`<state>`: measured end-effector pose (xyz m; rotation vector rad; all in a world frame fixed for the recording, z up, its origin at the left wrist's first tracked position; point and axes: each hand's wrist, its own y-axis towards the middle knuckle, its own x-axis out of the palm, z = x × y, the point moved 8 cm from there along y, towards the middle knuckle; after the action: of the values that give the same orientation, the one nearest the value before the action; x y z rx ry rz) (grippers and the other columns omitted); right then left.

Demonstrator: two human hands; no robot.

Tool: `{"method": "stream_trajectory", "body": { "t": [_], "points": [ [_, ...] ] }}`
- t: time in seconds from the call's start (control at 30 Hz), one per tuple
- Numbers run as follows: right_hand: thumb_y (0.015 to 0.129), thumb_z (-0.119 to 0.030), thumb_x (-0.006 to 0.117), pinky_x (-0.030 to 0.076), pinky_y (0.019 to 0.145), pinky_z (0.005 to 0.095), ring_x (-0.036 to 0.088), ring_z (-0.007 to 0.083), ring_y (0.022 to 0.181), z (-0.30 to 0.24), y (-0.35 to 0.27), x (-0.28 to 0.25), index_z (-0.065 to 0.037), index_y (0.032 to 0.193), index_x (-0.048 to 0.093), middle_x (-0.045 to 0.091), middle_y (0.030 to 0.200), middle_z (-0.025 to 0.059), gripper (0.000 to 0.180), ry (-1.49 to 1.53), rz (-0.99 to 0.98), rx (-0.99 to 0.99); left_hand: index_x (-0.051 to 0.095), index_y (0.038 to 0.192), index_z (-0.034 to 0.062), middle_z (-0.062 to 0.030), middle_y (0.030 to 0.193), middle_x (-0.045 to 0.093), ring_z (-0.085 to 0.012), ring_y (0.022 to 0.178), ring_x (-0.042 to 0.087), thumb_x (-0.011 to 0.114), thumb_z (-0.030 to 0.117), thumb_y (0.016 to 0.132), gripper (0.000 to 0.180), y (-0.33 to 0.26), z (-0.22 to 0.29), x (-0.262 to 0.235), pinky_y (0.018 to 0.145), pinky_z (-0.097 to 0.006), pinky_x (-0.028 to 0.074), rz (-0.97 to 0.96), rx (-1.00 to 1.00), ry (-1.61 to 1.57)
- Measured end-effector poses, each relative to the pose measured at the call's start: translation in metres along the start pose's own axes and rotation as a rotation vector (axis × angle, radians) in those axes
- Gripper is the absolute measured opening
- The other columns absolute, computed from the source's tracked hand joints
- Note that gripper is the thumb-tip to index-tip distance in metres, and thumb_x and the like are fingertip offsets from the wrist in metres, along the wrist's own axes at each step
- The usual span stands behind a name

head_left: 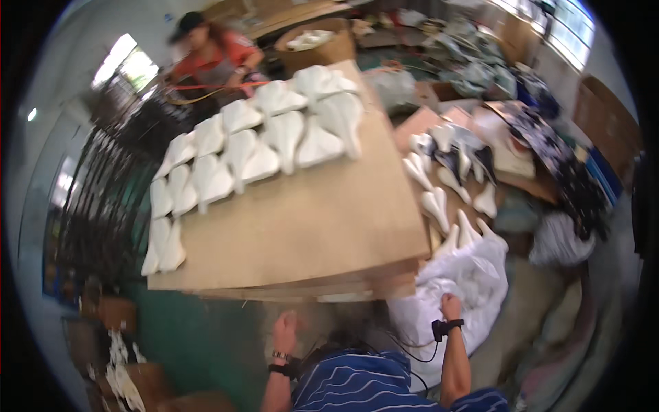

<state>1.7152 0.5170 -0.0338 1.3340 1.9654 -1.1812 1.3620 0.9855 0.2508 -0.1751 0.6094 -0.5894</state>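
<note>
Handling of the white plastic sack (480, 271) was suggested, a grasp seemingly needed; left hand (285, 329) and right hand (450, 306) closure couldn't be told.

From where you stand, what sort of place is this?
Probably a workshop or small factory: similar white pieces sit in rows on a table, more poke from a sack, and another person is beyond.

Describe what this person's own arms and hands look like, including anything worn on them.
Both hands are bare. Above the left hand sit a light-and-dark bracelet or watch and a black band. Behind the right hand is a black strap with a boxy black device; a thin dark cable curves nearby. The visible sleeve is blue with pale stripes.
</note>
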Motion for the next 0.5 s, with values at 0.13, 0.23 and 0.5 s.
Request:
{"method": "stream_trajectory", "body": {
  "t": [0.13,0.23,0.5],
  "points": [
    [0.104,-0.036,0.056,0.049,0.063,0.0275,0.061,0.0109,0.070,-0.252,-0.005,-0.128,0.003,0.100,0.067,0.068,0.084,0.0062,0.041,0.942,-0.014,-0.137,0.061,0.096,0.0072,-0.0034,0.074,0.061,-0.0247,0.069,0.067,0.057,0.049,0.103,0.043,0.031,-0.037,-0.047,0.065,-0.041,0.056,0.344,-0.174,-0.651],
    [0.105,-0.037,0.056,0.048,0.068,0.0291,0.057,0.0113,0.075,-0.351,-0.009,-0.168,0.004,0.102,0.064,0.065,0.083,0.0064,0.042,0.744,-0.032,-0.410,0.055,0.097,0.0085,-0.0020,0.067,0.054,-0.0257,0.064,0.065,0.057,0.056,0.101,0.048,0.054,-0.017,-0.069,0.061,-0.042,0.056,0.436,-0.270,-0.739],
    [0.106,-0.036,0.056,0.051,0.083,0.0340,0.064,0.0162,0.092,-0.396,-0.011,-0.142,0.010,0.115,0.065,0.072,0.101,0.0123,0.047,0.600,-0.299,-0.452,0.058,0.079,0.0133,0.0016,0.061,0.051,-0.0191,0.056,0.061,0.063,0.051,0.100,0.043,0.088,-0.048,-0.081,0.058,-0.038,0.054,0.387,-0.242,-0.661]
  ]
}}
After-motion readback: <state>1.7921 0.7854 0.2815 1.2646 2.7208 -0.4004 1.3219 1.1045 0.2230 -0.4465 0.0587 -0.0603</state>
